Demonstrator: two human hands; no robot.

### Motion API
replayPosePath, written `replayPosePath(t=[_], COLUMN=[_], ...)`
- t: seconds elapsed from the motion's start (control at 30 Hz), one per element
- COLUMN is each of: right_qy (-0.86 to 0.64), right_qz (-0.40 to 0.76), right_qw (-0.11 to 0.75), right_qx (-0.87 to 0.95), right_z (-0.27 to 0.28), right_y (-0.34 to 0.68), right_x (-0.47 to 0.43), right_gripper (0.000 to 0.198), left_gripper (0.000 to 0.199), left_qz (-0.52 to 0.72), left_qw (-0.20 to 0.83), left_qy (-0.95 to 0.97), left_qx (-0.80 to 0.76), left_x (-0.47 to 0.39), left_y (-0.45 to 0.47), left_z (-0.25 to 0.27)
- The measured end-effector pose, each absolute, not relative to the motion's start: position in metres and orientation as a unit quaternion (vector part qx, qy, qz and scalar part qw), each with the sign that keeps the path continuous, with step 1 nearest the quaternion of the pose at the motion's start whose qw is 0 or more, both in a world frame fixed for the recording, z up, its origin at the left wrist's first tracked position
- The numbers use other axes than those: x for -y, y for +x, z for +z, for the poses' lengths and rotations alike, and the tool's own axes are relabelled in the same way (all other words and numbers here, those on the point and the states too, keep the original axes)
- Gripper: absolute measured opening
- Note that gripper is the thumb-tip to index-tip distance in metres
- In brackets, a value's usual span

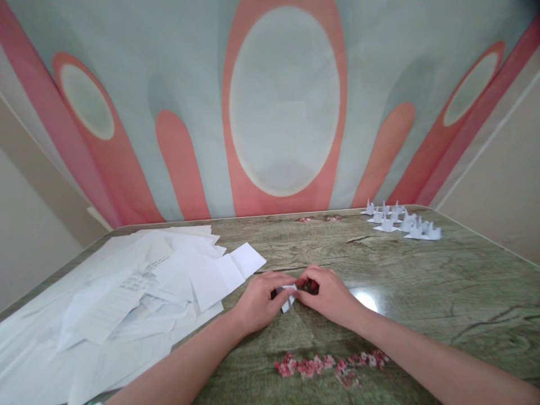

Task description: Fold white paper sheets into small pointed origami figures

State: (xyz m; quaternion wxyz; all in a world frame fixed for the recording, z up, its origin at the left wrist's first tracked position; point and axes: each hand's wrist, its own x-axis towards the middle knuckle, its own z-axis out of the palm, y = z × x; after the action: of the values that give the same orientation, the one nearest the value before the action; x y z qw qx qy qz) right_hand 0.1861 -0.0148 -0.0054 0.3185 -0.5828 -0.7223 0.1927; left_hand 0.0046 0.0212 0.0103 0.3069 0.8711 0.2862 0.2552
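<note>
Near the middle of the table, a small folded piece of white paper (288, 304) is held between both hands. My left hand (265, 299) is closed on its left side, thumb and fingers pinching it. My right hand (324, 289) pinches the right edge of the same paper, its fingertips meeting those of the left. The fingers cover most of the paper; a lower corner sticks out beneath the thumbs. Beyond the left hand lies a creased white sheet (243, 262) at the edge of a paper pile.
A wide, loose pile of white papers (126, 292), some printed, covers the table's left side. Several small folded paper figures (387, 225) stand at the far right. The wood-patterned table (422, 315) has printed pink flowers (310, 367). A patterned cloth backdrop (202, 101) rises behind it.
</note>
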Motion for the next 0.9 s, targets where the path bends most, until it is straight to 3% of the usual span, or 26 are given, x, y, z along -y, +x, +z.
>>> replayPosePath(t=[0.9], right_qy=[-0.584], right_qz=[0.13], right_qw=[0.291], right_qx=[0.747], right_z=[-0.007], right_y=[0.1852], right_x=[0.0184], right_gripper=[0.012], left_gripper=[0.022], left_qz=[0.247], left_qw=[0.267], left_qy=[0.882], left_qx=[-0.299], left_x=[-0.0167], left_y=[0.0066], left_z=[0.0121])
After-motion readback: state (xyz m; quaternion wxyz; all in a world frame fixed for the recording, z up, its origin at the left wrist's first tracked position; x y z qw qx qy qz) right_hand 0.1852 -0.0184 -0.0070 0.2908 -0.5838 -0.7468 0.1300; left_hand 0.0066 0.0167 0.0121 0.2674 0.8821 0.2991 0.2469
